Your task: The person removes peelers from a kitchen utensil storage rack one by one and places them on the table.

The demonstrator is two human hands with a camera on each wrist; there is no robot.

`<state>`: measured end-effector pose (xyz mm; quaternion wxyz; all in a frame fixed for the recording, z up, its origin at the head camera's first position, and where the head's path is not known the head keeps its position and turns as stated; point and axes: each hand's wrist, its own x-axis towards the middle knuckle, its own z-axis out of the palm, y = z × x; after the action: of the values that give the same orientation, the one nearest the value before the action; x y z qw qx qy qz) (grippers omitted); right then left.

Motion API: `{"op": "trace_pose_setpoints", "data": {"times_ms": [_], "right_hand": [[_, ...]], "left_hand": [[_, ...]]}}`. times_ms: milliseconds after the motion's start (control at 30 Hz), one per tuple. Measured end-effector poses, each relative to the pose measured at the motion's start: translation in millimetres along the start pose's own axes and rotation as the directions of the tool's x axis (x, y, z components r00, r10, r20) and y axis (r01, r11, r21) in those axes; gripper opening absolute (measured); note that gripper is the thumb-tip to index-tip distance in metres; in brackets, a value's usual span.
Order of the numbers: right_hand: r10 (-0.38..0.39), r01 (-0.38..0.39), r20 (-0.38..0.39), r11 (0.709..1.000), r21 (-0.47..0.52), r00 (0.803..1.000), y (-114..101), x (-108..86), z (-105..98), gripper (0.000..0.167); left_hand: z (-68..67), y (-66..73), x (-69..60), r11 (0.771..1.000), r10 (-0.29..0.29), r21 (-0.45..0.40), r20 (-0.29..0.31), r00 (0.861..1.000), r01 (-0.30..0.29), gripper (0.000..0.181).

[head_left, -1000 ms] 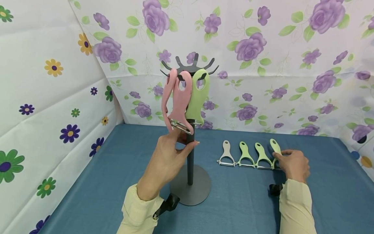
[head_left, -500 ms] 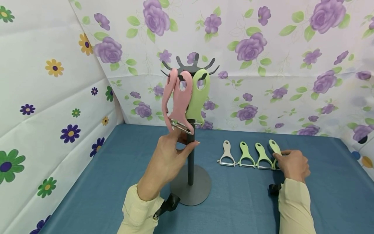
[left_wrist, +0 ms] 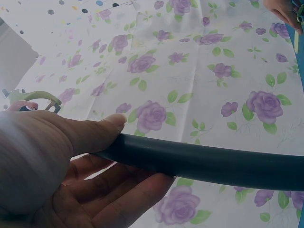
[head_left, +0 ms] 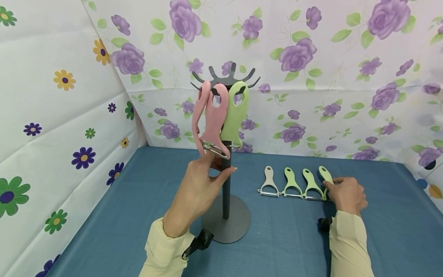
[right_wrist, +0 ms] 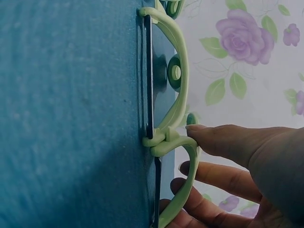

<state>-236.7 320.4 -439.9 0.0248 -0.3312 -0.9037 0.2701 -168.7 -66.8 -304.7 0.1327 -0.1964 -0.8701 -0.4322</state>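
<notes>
In the head view a dark stand's pole is gripped by my left hand, just under two pink peelers and a green peeler hanging from its hooks. The left wrist view shows my thumb and fingers around the dark pole. On the right, my right hand pinches the rightmost green peeler, which lies on the cloth at the end of a row. In the right wrist view its curved frame sits between my thumb and fingers, touching the neighbouring peeler.
A whitish peeler and two green peelers lie in the row to the left of my right hand. The stand's round base rests on the blue cloth. Flowered sheets hang behind and at the left.
The handle of the rightmost green peeler has tilted slightly to the left since the earliest frame. Both hands are otherwise nearly still, and the stand has not moved.
</notes>
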Motion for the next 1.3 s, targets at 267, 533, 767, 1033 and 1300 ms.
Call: {"op": "trace_pose_setpoints", "data": {"times_ms": [267, 533, 767, 1033, 1300], "right_hand": [[-0.002, 0.002, -0.003, 1.0, -0.006, 1.0, 0.1, 0.3, 1.1, 0.048], [0.003, -0.003, -0.009, 1.0, -0.007, 1.0, -0.7, -0.3, 1.8, 0.047], [-0.009, 0.008, -0.022, 1.0, -0.013, 1.0, -2.0, -2.5, 2.9, 0.044], [-0.017, 0.017, -0.029, 1.0, -0.012, 0.999, -4.1, -3.8, 3.8, 0.043], [-0.02, 0.019, -0.021, 0.999, -0.026, 1.0, -3.4, -2.8, 4.6, 0.043]], "left_hand": [[0.0, -0.3, -0.1, 1.0, 0.002, -0.005, 0.001, 1.0, -0.002, 0.027], [0.3, 0.0, 0.2, 1.0, 0.008, -0.006, -0.003, 1.0, -0.008, 0.027], [0.2, 0.4, -0.1, 1.0, 0.005, 0.0, -0.006, 1.0, -0.005, 0.027], [-0.4, 0.7, 0.3, 1.0, -0.003, -0.006, -0.003, 1.0, 0.003, 0.028], [-0.1, 0.6, 0.2, 1.0, -0.001, -0.004, 0.0, 1.0, 0.001, 0.028]]}}
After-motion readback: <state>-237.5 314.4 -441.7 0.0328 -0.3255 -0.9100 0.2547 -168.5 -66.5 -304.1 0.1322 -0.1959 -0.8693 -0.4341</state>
